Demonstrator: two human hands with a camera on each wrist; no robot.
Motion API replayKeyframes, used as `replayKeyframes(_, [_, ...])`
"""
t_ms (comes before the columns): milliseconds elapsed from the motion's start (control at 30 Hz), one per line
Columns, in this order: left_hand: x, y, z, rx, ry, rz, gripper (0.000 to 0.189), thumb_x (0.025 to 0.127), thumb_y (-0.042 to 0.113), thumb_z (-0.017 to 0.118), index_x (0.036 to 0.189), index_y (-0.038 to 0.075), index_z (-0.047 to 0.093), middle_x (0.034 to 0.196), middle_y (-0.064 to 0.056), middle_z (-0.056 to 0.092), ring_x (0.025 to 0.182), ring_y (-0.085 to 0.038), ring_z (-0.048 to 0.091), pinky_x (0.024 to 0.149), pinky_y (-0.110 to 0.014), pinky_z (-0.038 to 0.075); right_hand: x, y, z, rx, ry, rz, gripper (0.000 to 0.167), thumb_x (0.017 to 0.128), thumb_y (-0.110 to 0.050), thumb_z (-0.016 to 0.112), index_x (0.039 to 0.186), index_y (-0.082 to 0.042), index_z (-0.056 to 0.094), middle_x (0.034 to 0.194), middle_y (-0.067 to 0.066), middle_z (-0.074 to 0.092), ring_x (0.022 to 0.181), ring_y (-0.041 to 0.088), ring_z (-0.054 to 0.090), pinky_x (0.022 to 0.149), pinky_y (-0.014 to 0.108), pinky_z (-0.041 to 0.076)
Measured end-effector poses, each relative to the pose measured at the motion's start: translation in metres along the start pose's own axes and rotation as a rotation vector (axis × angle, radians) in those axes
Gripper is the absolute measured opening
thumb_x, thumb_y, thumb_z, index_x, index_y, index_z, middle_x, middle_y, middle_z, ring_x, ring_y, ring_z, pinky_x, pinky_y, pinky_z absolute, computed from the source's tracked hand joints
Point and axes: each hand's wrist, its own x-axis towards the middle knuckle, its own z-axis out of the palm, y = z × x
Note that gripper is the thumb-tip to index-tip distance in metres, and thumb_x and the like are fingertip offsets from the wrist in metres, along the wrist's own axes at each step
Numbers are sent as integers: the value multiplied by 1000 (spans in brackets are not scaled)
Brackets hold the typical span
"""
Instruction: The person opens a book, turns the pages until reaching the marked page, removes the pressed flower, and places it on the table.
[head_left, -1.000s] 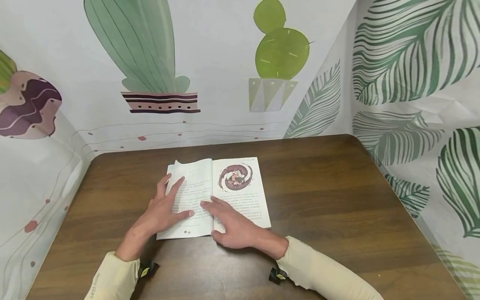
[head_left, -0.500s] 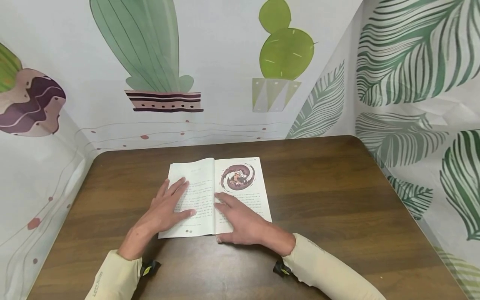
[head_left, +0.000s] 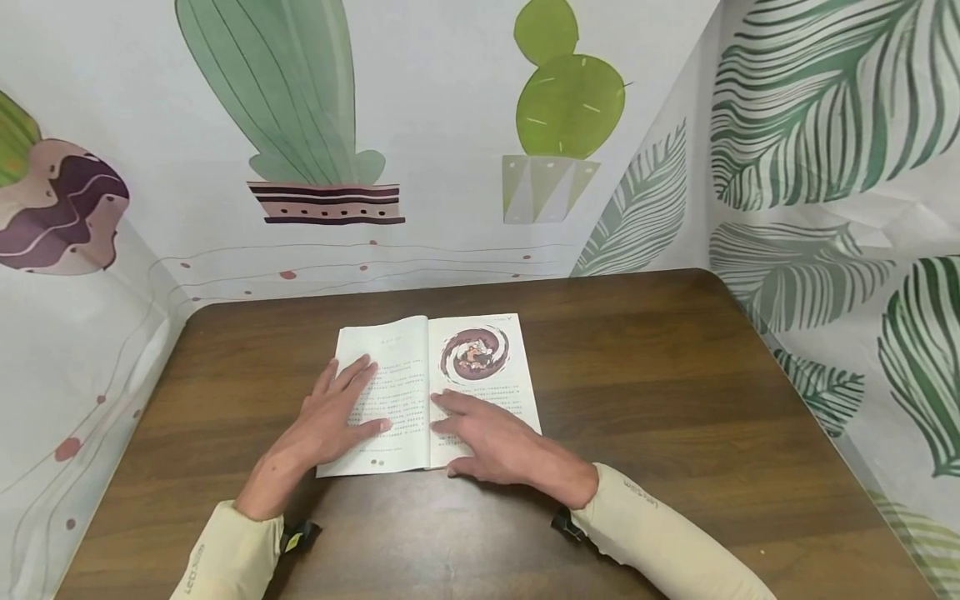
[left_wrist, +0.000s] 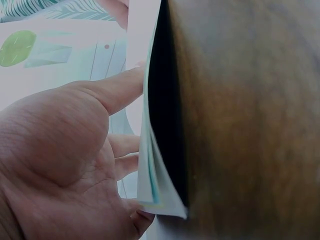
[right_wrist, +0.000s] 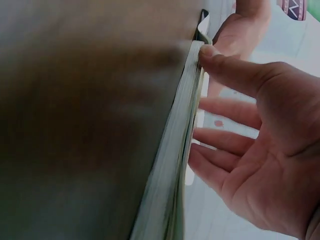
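Observation:
An open book lies on the table, printed text on its left page. Its right page carries a round, dark red swirl picture above more text. My left hand rests on the left page with spread, straight fingers. On the lower right page lies my right hand, its fingertips close to the center fold and its thumb near the bottom edge. In the left wrist view, thin page edges stand slightly apart. The right wrist view shows the thick stack of pages from the edge, the thumb touching it.
The brown wooden table extends around the book and ends at a rounded back right corner. Behind it rises a white wall covering printed with cacti and leaves. A black wrist strap hangs under the left sleeve.
The lifted upper left page corner now lies flat. My right hand has shifted right from across the fold onto the right page, while my left hand stays on the left page.

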Motion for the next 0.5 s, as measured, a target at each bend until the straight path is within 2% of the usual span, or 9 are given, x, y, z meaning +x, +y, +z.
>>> replayKeyframes(233, [1, -1, 0, -4, -13, -12, 91, 97, 41, 77, 168, 9, 30, 176, -12, 22, 159, -52, 5, 109, -87, 20, -5, -1, -4, -35, -13, -53, 40, 96, -27, 81, 133, -13, 76, 162, 14, 49, 154, 29, 41, 125, 37, 33])
replayKeyframes(300, [1, -1, 0, -4, -18, -17, 91, 97, 42, 77, 168, 9, 30, 176, -11, 21, 160, -52, 5, 109, -87, 20, -6, 0, -5, -36, -1, -75, 27, 97, -24, 80, 121, -13, 80, 160, 14, 52, 153, 30, 44, 124, 38, 34])
replayKeyframes(367, [1, -1, 0, -2, -17, -18, 91, 97, 42, 76, 168, 9, 30, 176, -11, 22, 159, -52, 5, 109, -87, 20, -7, 1, -6, -53, 21, -107, 8, 98, -18, 76, 100, -12, 81, 156, 14, 56, 150, 31, 48, 123, 38, 36])
replayKeyframes(433, [1, -1, 0, 0, -17, -17, 90, 97, 42, 76, 168, 9, 30, 176, -11, 22, 159, -52, 6, 109, -87, 21, -8, 3, -5, -90, 47, -146, 17, 98, -12, 72, 81, -12, 73, 151, 15, 60, 146, 31, 52, 122, 39, 38])
replayKeyframes(500, [1, -1, 0, -3, -18, -16, 90, 97, 42, 76, 168, 9, 30, 176, -11, 22, 159, -52, 6, 109, -87, 20, -11, 4, -5, -133, 77, -185, 27, 97, -8, 70, 71, -14, 64, 146, 14, 65, 142, 31, 57, 119, 38, 42])
